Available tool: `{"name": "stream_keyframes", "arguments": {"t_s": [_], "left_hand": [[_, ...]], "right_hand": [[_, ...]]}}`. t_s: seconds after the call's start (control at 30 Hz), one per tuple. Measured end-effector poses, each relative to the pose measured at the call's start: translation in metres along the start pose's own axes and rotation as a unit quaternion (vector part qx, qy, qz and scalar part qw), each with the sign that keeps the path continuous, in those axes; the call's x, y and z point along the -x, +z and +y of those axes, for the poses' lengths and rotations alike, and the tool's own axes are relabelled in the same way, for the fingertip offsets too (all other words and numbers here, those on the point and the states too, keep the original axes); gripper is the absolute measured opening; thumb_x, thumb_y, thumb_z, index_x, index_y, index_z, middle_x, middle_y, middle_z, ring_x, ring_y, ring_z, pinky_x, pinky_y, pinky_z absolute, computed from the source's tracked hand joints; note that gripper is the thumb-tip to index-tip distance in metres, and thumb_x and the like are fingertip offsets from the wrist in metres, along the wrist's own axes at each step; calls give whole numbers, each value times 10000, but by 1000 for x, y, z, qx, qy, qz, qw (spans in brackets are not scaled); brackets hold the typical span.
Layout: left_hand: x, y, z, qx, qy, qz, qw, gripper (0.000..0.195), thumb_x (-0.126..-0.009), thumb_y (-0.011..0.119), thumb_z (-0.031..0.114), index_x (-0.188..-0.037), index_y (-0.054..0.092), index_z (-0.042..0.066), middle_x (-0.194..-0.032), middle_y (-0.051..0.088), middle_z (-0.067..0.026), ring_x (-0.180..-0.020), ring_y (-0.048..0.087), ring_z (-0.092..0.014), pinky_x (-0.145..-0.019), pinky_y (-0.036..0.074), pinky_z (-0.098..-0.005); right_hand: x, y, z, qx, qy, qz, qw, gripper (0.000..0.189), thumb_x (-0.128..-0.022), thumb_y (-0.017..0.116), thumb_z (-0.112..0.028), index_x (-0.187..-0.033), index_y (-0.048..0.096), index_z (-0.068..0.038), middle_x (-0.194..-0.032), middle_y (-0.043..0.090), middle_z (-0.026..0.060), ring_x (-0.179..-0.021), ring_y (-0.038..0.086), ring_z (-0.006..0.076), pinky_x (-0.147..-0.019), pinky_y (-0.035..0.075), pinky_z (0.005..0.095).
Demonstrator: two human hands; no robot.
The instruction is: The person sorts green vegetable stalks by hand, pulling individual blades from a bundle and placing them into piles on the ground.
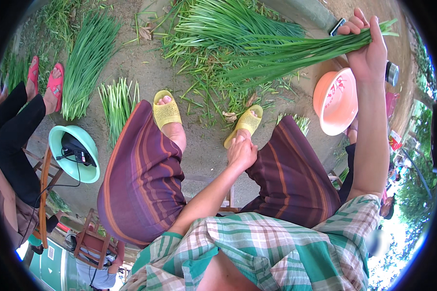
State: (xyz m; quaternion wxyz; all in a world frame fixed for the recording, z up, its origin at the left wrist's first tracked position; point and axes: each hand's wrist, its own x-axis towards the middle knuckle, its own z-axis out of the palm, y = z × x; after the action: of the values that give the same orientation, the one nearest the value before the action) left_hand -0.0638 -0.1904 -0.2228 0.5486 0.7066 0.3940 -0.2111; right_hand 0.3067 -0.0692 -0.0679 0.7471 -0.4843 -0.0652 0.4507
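Observation:
My right hand (367, 51) is raised at the upper right and grips a bunch of long green chives (313, 52). The leaves fan out leftward from my fist, and the short cut-looking ends stick out on its other side. My left hand (242, 152) is low between my knees, in front of my ankle, with its fingers curled. Whether it holds anything is hidden. Below the raised bunch lies a large pile of chives (218, 22) on the ground. Loose trimmings (211, 80) are scattered in front of my yellow sandals (166, 111).
A pink plastic basin (318, 96) stands at the right. Bundled chives lie left of my leg (118, 105) and farther left (89, 65). A mint-green basin (91, 160) holds a black bag and cable. A seated person in red sandals (54, 85) is at the left.

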Motion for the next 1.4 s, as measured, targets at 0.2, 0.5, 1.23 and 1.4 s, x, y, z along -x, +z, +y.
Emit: {"name": "stream_keyframes", "arguments": {"t_s": [0.2, 0.5, 1.23, 1.4], "left_hand": [[-9, -7, 8, 69, -49, -128, 988, 272, -854, 611, 317, -863, 715, 66, -895, 697, -161, -886, 656, -343, -813, 509, -450], [-11, -2, 7, 52, -36, -26, 998, 270, -857, 614, 307, -866, 697, 50, -905, 654, -179, -963, 611, -356, -835, 487, -448], [-8, 11, -4, -33, 19, -6, 999, 261, -862, 596, 309, -882, 680, 63, -978, 660, -190, -964, 578, -386, -818, 480, -495], [-8, 11, -1, -1, 35, -17, 999, 302, -856, 617, 334, -815, 671, 39, -922, 648, -183, -931, 588, -367, -820, 480, -461]], "right_hand": [[20, -31, -1, 20, 4, 37, 999, 400, -1043, 440, -316, -1177, 502, 56, -862, 474, 34, -765, 452, 152, -783, 457, 329], [40, -59, 52, 44, 38, 113, 992, 420, -1018, 496, -385, -1087, 594, 17, -814, 530, 11, -729, 505, 128, -727, 471, 308], [41, -50, 126, 132, 137, 150, 970, 434, -980, 574, -399, -1089, 611, 20, -797, 603, 3, -685, 576, 96, -649, 521, 273], [38, -42, 127, 120, 140, 136, 974, 432, -981, 574, -398, -1099, 599, 17, -807, 586, 1, -706, 566, 94, -658, 518, 272]]}}
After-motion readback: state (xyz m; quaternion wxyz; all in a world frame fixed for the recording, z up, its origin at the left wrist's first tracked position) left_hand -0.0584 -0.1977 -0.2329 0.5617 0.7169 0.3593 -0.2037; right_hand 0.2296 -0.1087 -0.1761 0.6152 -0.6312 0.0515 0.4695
